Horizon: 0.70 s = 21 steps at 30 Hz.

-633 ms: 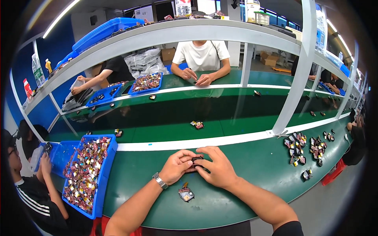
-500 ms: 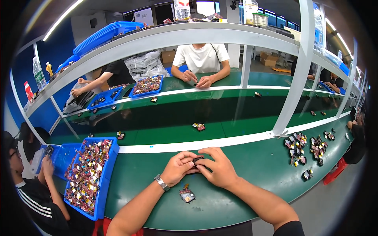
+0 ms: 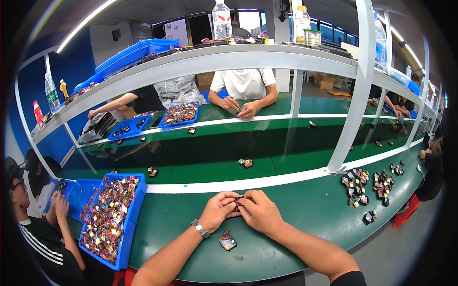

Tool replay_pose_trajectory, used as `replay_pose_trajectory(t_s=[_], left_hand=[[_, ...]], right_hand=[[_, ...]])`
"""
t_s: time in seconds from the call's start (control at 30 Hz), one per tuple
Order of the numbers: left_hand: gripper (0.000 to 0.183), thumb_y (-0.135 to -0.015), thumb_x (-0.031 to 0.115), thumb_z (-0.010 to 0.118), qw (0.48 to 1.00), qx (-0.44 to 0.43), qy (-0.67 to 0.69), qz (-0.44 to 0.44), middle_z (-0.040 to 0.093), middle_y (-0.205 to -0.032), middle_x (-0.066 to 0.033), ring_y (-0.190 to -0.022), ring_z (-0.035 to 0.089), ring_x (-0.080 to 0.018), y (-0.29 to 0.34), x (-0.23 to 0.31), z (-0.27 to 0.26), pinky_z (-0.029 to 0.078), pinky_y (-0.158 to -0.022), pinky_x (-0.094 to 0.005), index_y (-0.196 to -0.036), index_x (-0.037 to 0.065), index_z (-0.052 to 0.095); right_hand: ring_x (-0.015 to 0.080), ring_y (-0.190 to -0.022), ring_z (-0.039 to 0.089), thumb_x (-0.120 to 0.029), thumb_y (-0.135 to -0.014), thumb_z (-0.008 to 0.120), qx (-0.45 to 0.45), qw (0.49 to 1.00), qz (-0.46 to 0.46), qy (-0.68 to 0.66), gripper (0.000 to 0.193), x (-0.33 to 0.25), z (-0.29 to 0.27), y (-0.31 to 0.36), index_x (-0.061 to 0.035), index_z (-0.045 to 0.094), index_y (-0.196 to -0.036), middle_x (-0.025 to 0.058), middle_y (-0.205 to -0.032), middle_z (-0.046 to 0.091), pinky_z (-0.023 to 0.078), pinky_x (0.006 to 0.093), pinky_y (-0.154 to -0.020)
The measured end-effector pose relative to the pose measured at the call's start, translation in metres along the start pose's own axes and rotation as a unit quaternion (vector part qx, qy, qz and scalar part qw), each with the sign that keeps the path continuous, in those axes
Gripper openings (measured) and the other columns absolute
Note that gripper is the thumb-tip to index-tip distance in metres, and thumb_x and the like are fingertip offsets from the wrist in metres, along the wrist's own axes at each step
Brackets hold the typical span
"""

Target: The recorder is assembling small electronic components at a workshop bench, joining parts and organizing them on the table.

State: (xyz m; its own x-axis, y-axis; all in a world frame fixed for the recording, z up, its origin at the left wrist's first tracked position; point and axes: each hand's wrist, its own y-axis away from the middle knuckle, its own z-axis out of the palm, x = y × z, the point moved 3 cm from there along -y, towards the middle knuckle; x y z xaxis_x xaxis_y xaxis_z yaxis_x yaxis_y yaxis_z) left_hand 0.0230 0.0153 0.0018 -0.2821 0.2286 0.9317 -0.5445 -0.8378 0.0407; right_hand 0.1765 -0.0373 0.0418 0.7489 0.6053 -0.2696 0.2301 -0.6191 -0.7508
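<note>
My left hand (image 3: 215, 213), with a metal-banded watch at the wrist, and my right hand (image 3: 261, 209) meet over the green table. Between their fingertips they grip a small electronic part (image 3: 237, 204), dark with reddish-brown bits. My fingers cover most of it, so its exact kind cannot be made out. Both hands are closed on it, thumbs and fingers pinching from either side. Just below them on the table lies a similar loose electronic part (image 3: 227, 241), with a dark rim, a pale clear-looking face and a brownish tab. Neither hand touches that one.
A blue bin (image 3: 125, 233) heaped with similar parts stands left. Clusters of parts (image 3: 357, 187) lie right. Past a white rail (image 3: 214, 184) runs a green conveyor-like strip (image 3: 210, 167) carrying scattered parts. A metal shelf post (image 3: 353, 95) rises right. Co-workers sit opposite and left.
The whole view has tilted up slightly, so things sit lower in the picture. My right hand's fingers have drawn in closer around the held part.
</note>
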Motion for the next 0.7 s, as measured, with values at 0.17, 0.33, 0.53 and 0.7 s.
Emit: replay_pose_trajectory(t_s=[0.17, 0.33, 0.53, 0.7], left_hand=[[0.023, -0.098, -0.001, 0.048, 1.0, -0.005, -0.004, -0.003, 0.062, -0.117, -0.012, -0.106, 0.063, -0.018, -0.0017, 0.0009, 0.002, 0.057, -0.092, -0.0353, -0.121, 0.0, 0.05], [0.023, -0.098, -0.001, 0.047, 1.0, -0.001, -0.004, -0.003, 0.063, -0.116, -0.0124, -0.105, 0.063, -0.0185, -0.0007, 0.0007, 0.0023, 0.056, -0.093, -0.0364, -0.121, 0.0, 0.05], [0.025, -0.097, -0.002, 0.047, 1.0, 0.001, -0.013, -0.003, 0.063, -0.114, -0.0122, -0.105, 0.063, -0.0184, -0.0015, -0.0009, 0.003, 0.057, -0.093, -0.0365, -0.121, -0.001, 0.05], [0.024, -0.097, -0.003, 0.047, 1.0, 0.003, -0.014, 0.004, 0.063, -0.113, -0.0114, -0.103, 0.064, -0.0177, -0.0037, -0.001, 0.0036, 0.058, -0.09, -0.0348, -0.121, -0.001, 0.05]], right_hand=[[0.0209, -0.083, 0.061, -0.009, -0.078, 0.072, 0.008, 0.999, -0.026, 0.041, 0.013, 0.0046, 0.0051, 0.0038, -0.0063, 0.068, -0.09, 0.0041, -0.092, 0.061, 0.054, 0.0317, -0.063], [0.0207, -0.086, 0.061, -0.008, -0.078, 0.067, 0.0, 0.999, -0.018, 0.04, 0.014, 0.001, 0.0035, 0.0037, -0.0049, 0.066, -0.091, 0.0042, -0.093, 0.06, 0.054, 0.0321, -0.066], [0.0191, -0.084, 0.06, -0.007, -0.076, 0.065, -0.004, 0.997, -0.038, 0.072, 0.014, 0.0028, 0.0087, 0.007, -0.0048, 0.067, -0.09, 0.0017, -0.091, 0.06, 0.054, 0.0321, -0.066], [0.0189, -0.086, 0.06, -0.01, -0.078, 0.066, -0.022, 0.992, -0.062, 0.112, 0.014, 0.0008, 0.0068, 0.0049, -0.0041, 0.066, -0.09, 0.0023, -0.095, 0.061, 0.052, 0.0325, -0.072]])
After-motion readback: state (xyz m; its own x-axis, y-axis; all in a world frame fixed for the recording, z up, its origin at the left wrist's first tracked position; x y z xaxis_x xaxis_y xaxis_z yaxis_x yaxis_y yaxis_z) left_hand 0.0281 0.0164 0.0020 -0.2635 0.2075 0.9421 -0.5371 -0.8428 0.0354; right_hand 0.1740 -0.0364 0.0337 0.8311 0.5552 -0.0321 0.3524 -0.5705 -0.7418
